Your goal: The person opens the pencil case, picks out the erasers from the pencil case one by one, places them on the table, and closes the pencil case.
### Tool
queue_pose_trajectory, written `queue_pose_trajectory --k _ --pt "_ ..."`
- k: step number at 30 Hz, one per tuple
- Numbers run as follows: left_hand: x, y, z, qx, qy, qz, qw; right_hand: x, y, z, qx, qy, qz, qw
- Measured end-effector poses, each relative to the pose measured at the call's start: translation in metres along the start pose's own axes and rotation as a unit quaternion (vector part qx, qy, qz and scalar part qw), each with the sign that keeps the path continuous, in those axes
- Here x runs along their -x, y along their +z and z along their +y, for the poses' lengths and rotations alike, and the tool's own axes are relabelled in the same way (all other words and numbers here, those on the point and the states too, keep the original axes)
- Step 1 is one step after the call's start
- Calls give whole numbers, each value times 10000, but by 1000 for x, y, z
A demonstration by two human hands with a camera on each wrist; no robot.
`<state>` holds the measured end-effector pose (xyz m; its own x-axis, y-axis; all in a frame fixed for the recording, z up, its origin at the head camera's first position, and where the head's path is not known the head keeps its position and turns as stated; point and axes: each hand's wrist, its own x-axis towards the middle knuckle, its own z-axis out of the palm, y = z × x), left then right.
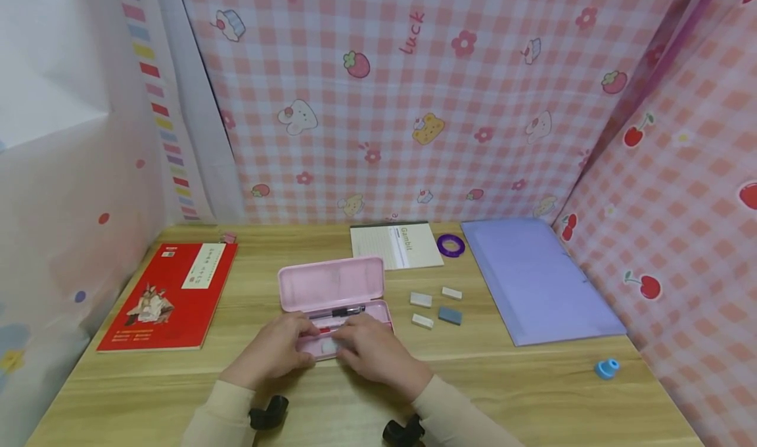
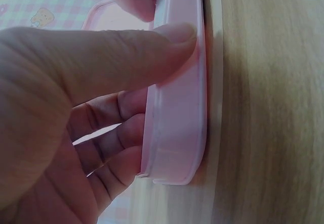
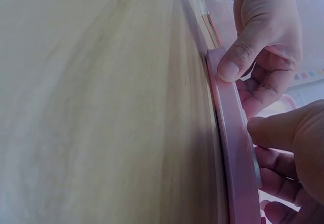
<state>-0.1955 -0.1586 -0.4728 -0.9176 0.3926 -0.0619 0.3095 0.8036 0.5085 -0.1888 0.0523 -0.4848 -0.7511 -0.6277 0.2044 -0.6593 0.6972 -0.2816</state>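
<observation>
An open pink pencil case (image 1: 331, 282) lies in the middle of the wooden table (image 1: 532, 394), its lid tipped back. A black pen (image 1: 337, 313) and something red lie in its tray. Both hands are at the case's near edge. My left hand (image 1: 298, 345) grips the front wall (image 2: 177, 133), thumb outside and fingers curled inside. My right hand (image 1: 355, 342) pinches the same rim (image 3: 235, 133), thumb on the outside (image 3: 258, 153). A small white piece (image 1: 328, 346) shows between the two hands; what it is cannot be told.
A red book (image 1: 168, 296) lies at the left. Behind the case are a notepad (image 1: 395, 244) and a purple tape ring (image 1: 451, 244). Several small erasers (image 1: 436, 307) sit to the right, then a purple folder (image 1: 538, 279) and a small blue object (image 1: 606, 368). Fabric walls enclose the table.
</observation>
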Motion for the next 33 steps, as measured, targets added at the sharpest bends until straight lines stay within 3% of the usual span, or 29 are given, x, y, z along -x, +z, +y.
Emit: queue_pose_trajectory --k 21,25,29,33 --pt "1 0 -2 8 237 110 9997 -10 0 -1 29 -48 124 9999" --pt "1 0 -2 -5 145 86 9999 -10 -1 -1 22 -82 238 9997" --pt "1 1 -2 -9 65 56 10000 -2 -13 1 -55 -110 586 9982" --pt "1 1 -1 -27 52 70 10000 22 -35 14 -495 146 886 9947"
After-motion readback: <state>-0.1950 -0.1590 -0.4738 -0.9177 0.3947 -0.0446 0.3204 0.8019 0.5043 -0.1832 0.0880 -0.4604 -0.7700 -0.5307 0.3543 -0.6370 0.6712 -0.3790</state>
